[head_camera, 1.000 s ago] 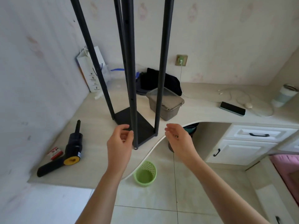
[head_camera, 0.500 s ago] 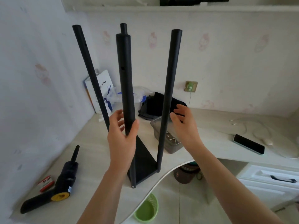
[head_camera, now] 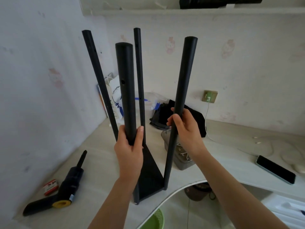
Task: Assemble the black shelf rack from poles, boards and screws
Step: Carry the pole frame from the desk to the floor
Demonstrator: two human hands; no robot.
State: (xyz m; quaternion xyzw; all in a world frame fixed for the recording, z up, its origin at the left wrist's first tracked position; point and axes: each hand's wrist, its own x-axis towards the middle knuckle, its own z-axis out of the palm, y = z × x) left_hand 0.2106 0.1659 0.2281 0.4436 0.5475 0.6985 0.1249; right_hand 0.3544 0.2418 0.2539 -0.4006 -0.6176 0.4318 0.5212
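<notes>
The black shelf rack stands upright on the pale desk point(head_camera: 92, 156): a black bottom board point(head_camera: 150, 176) with several black poles rising from its corners. My left hand point(head_camera: 130, 151) grips the near-left pole point(head_camera: 126, 90) about halfway up. My right hand point(head_camera: 184, 128) grips the near-right pole point(head_camera: 183, 83) at a similar height. The two far poles point(head_camera: 99, 75) stand free behind. A grey tub point(head_camera: 181, 156) holding metal screws sits just right of the rack, partly hidden by my right arm.
A black and yellow electric screwdriver point(head_camera: 66, 189) and a small red box point(head_camera: 50, 187) lie at the desk's left front. A phone point(head_camera: 275, 169), black cloth point(head_camera: 165, 116), a paper bag point(head_camera: 115, 96) and cables sit behind. A green basket point(head_camera: 153, 220) stands on the floor.
My view tilted upward, bringing the pole tops into frame. Both hands rose from near the board to mid-height and closed round the two near poles.
</notes>
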